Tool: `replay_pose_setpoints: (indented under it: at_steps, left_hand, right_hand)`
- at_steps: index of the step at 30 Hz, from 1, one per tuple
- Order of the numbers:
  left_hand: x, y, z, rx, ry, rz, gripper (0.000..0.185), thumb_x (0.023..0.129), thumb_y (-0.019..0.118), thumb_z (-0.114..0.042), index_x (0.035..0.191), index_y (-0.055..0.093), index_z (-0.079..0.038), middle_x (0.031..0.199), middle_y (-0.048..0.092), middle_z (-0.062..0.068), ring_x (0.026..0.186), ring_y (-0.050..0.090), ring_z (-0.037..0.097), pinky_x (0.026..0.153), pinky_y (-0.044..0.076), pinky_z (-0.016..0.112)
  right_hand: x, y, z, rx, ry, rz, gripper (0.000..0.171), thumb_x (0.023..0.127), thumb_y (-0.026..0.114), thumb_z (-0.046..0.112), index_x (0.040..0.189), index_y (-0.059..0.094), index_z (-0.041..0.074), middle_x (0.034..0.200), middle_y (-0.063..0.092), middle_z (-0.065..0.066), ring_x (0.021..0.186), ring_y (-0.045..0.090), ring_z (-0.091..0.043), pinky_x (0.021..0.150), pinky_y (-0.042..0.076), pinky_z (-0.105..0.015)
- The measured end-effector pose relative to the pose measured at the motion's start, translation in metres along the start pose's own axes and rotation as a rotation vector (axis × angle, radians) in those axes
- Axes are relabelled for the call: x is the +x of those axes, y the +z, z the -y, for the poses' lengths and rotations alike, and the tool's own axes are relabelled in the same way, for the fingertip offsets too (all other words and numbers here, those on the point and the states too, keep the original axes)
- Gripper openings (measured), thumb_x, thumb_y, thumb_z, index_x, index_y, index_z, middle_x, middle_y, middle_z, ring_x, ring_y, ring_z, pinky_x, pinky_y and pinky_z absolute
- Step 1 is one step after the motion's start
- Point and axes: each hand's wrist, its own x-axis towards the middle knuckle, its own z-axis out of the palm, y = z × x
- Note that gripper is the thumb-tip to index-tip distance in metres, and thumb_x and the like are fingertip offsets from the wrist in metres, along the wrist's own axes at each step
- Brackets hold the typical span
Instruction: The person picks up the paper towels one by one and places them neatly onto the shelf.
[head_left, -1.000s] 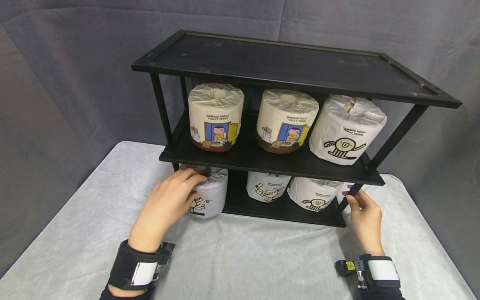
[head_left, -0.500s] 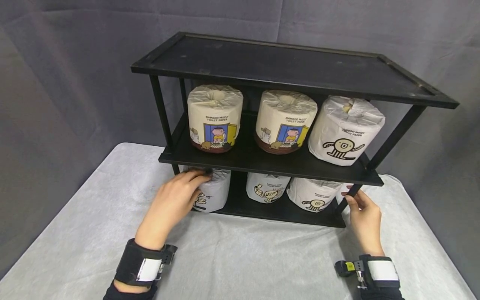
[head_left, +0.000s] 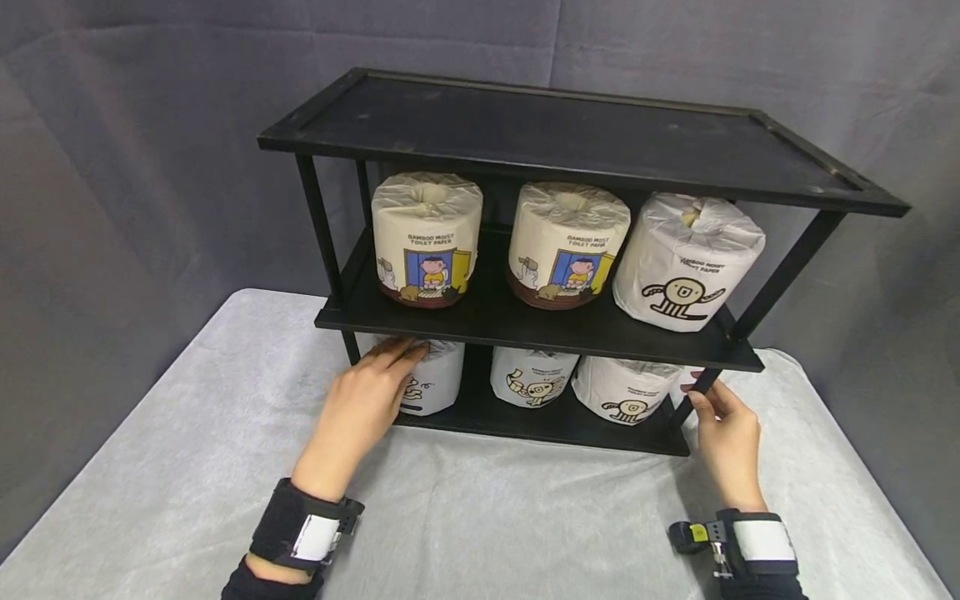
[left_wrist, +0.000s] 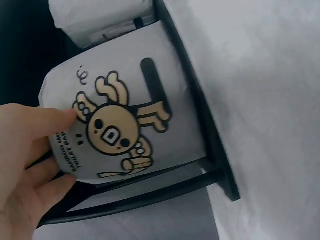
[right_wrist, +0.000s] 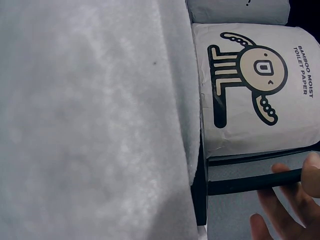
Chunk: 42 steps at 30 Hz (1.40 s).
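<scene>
My left hand (head_left: 377,385) grips a white-wrapped toilet roll (head_left: 442,385) at the left of the rack's bottom tier. In the left wrist view, the thumb (left_wrist: 67,119) lies on the printed front of this toilet roll (left_wrist: 150,115); the other fingers are at its top edge, partly hidden. The black rack (head_left: 570,125) has three levels. At its lower right, my right hand (head_left: 729,433) holds the front corner post (head_left: 697,392). The right wrist view shows that post (right_wrist: 240,185) between thumb and fingers.
Two more white toilet rolls, a middle one (head_left: 534,379) and a right one (head_left: 626,390), stand on the bottom tier. Above are two cream rolls (head_left: 427,242) and a white roll (head_left: 686,262). A white cloth (head_left: 510,517) covers the table; grey fabric (head_left: 150,167) hangs behind.
My left hand has moved right and slightly inward with the toilet roll, which now stands farther back on the bottom tier. The right hand stays on the post.
</scene>
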Motion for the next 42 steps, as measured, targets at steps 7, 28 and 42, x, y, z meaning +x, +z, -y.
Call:
replay_pose_setpoints:
  at_steps: [7, 28, 42]
  left_hand:
    - [-0.001, 0.008, -0.003, 0.017, -0.021, -0.076, 0.032, 0.088, 0.074, -0.005, 0.120, 0.070, -0.007, 0.125, 0.065, 0.012, 0.111, 0.061, 0.035, 0.095, 0.050, 0.047]
    - [0.001, -0.006, -0.009, -0.036, -0.079, 0.130, 0.053, 0.086, 0.079, -0.023, 0.134, 0.062, -0.009, 0.138, 0.058, 0.011, 0.124, 0.056, 0.033, 0.096, 0.050, 0.051]
    - [-0.001, 0.010, -0.001, -0.053, -0.066, 0.293, 0.072, 0.092, 0.072, -0.033, 0.152, 0.039, -0.012, 0.156, 0.037, 0.012, 0.145, 0.029, 0.031, 0.116, 0.027, 0.048]
  right_hand:
    - [-0.001, 0.000, 0.003, 0.017, -0.008, 0.000, 0.017, 0.098, 0.063, 0.008, 0.110, 0.071, 0.000, 0.104, 0.073, -0.017, 0.089, 0.060, 0.003, 0.071, 0.038, -0.027]
    - [-0.001, 0.000, 0.001, 0.030, -0.038, -0.015, 0.017, 0.097, 0.064, 0.007, 0.111, 0.071, 0.000, 0.102, 0.073, -0.017, 0.082, 0.044, 0.024, 0.070, 0.037, -0.027]
    - [-0.002, -0.001, 0.000, 0.022, -0.044, -0.017, 0.018, 0.097, 0.063, 0.008, 0.111, 0.071, -0.001, 0.102, 0.073, -0.018, 0.083, 0.043, 0.024, 0.071, 0.038, -0.026]
